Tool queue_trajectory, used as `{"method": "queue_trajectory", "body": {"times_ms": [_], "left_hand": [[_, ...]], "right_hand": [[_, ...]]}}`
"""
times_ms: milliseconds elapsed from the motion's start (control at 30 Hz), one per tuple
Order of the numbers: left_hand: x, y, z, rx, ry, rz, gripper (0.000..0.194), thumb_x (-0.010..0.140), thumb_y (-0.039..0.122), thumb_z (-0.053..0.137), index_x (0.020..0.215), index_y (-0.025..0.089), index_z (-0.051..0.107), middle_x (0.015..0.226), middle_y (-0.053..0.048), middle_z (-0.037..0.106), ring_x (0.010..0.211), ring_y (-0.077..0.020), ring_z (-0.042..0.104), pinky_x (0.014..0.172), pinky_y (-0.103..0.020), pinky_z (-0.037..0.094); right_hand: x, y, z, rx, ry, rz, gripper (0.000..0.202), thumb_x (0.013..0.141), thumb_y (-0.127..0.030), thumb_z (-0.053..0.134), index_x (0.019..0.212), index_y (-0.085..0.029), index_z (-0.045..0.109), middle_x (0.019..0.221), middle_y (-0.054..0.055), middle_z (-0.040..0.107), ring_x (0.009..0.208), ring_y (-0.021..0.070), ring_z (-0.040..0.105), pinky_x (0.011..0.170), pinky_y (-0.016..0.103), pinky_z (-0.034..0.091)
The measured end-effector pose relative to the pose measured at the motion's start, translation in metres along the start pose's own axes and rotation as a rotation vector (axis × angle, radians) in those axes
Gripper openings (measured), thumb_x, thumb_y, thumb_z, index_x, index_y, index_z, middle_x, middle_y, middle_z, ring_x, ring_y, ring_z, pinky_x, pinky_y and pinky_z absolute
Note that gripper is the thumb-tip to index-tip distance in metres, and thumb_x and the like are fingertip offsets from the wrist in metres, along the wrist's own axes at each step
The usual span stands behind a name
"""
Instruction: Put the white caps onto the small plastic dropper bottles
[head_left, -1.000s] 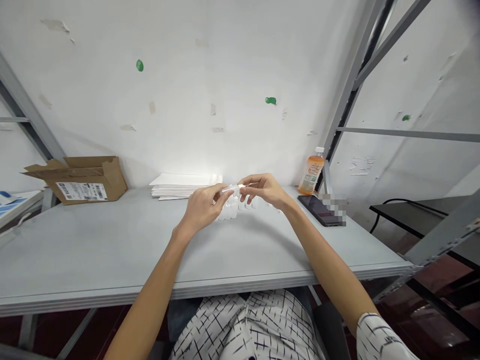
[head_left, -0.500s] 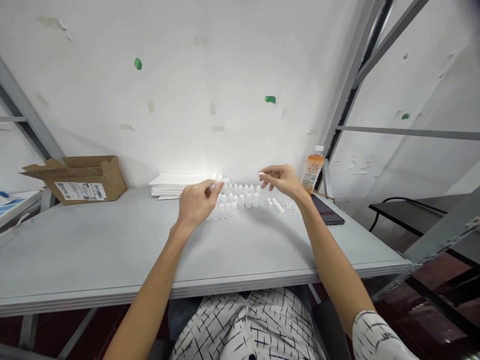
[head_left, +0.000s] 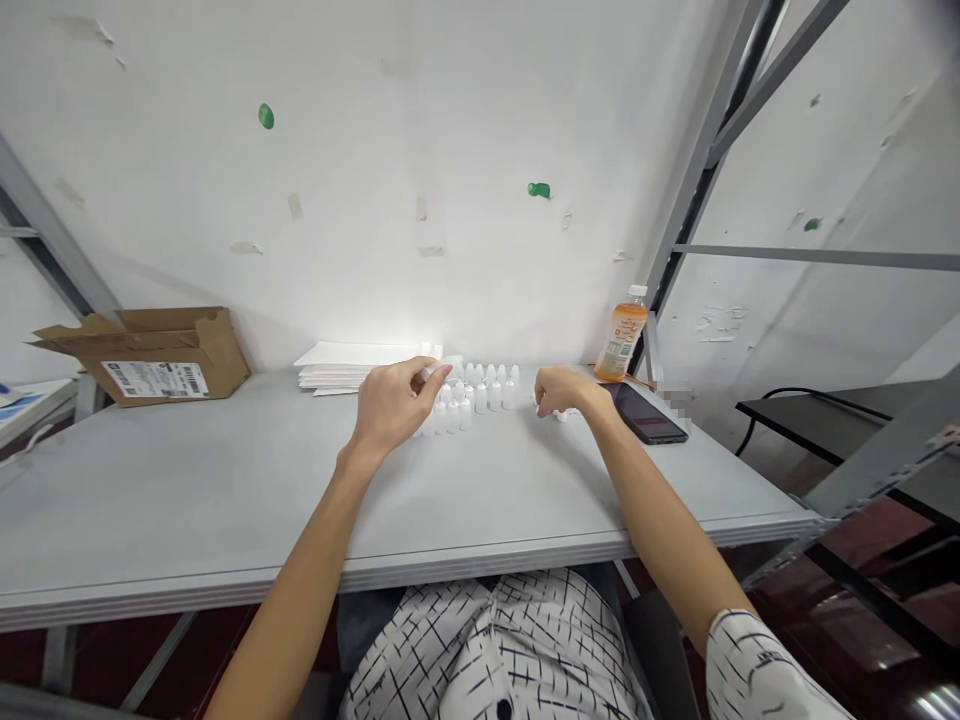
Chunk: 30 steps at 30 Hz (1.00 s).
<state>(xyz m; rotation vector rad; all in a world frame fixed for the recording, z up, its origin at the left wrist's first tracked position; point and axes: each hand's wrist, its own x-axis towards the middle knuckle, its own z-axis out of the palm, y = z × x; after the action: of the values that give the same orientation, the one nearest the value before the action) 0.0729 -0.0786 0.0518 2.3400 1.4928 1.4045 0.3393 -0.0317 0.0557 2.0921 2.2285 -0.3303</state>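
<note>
Bottles [head_left: 495, 397] on grey worktop [head_left: 247, 490], white wall [head_left: 480, 140] behind; left fingers [head_left: 436, 385] clamped on half-hidden bottle [head_left: 433, 371]; right fingers [head_left: 543, 405] right of bottles, can't tell grip.

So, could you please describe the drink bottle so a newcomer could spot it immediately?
Follow the grey table to its far right, near the metal post. Past the right hand, just beyond the far end of the phone, stands the drink bottle. Its orange colour and larger size set it apart from the small white bottles to its left.
</note>
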Motion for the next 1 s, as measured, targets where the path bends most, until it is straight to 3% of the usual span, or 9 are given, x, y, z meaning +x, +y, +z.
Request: {"method": "queue_trajectory", "body": {"times_ms": [300, 533, 733, 800, 900, 1000], "left_hand": [[0.0, 0.0, 0.0, -0.017, -0.02, 0.015, 0.038, 0.093, 0.05, 0.052, 0.078, 0.021, 0.073, 0.056, 0.001, 0.06, 0.051, -0.0132, 0.05, 0.059, -0.028, 0.037], [0.0, 0.002, 0.0, -0.018, -0.036, 0.009, 0.037, 0.092, 0.049, 0.053, 0.081, 0.02, 0.073, 0.06, 0.001, 0.063, 0.054, -0.0135, 0.052, 0.06, -0.028, 0.038], [0.0, 0.0, 0.0, -0.02, -0.036, 0.018, 0.036, 0.092, 0.05, 0.053, 0.085, 0.02, 0.074, 0.061, 0.0, 0.064, 0.055, -0.0143, 0.054, 0.059, -0.028, 0.04], [0.0, -0.001, 0.001, -0.035, -0.051, 0.028, 0.036, 0.092, 0.049, 0.054, 0.089, 0.02, 0.075, 0.065, 0.0, 0.066, 0.058, -0.015, 0.056, 0.061, -0.028, 0.042], [0.0, -0.003, 0.004, -0.063, -0.083, 0.065, 0.034, 0.092, 0.048, 0.057, 0.099, 0.02, 0.076, 0.074, -0.002, 0.07, 0.063, -0.0157, 0.059, 0.063, -0.028, 0.046], [-0.001, -0.003, 0.007, -0.08, -0.118, 0.119, 0.034, 0.092, 0.046, 0.059, 0.107, 0.021, 0.075, 0.082, -0.003, 0.072, 0.065, -0.0154, 0.059, 0.063, -0.028, 0.048]], "right_hand": [[0.004, -0.006, 0.007, -0.027, -0.058, 0.04, 0.006, 0.07, -0.009, 0.071, 0.075, -0.011, 0.074, 0.069, 0.01, 0.074, 0.06, 0.0169, 0.068, 0.057, 0.023, 0.048], [0.003, -0.006, 0.005, -0.079, 0.011, 0.064, 0.013, 0.071, -0.006, 0.07, 0.082, -0.009, 0.075, 0.073, 0.013, 0.075, 0.068, 0.0207, 0.071, 0.063, 0.026, 0.048], [-0.003, -0.002, -0.002, -0.053, 0.113, 0.034, 0.011, 0.076, -0.013, 0.07, 0.085, -0.011, 0.075, 0.078, 0.011, 0.075, 0.068, 0.0189, 0.069, 0.061, 0.025, 0.044], [-0.007, -0.003, -0.004, 0.036, 0.243, -0.046, 0.013, 0.083, -0.02, 0.064, 0.085, -0.013, 0.075, 0.079, 0.009, 0.075, 0.067, 0.0164, 0.067, 0.063, 0.025, 0.043], [-0.014, -0.014, -0.005, 0.408, 0.453, -0.294, 0.035, 0.094, -0.038, 0.054, 0.079, -0.013, 0.074, 0.075, 0.007, 0.072, 0.06, 0.0133, 0.062, 0.061, 0.025, 0.044], [-0.02, -0.033, 0.001, 0.81, 0.475, -0.554, 0.045, 0.093, -0.054, 0.053, 0.092, -0.014, 0.074, 0.088, 0.009, 0.073, 0.068, 0.0147, 0.063, 0.054, 0.024, 0.045]]}}
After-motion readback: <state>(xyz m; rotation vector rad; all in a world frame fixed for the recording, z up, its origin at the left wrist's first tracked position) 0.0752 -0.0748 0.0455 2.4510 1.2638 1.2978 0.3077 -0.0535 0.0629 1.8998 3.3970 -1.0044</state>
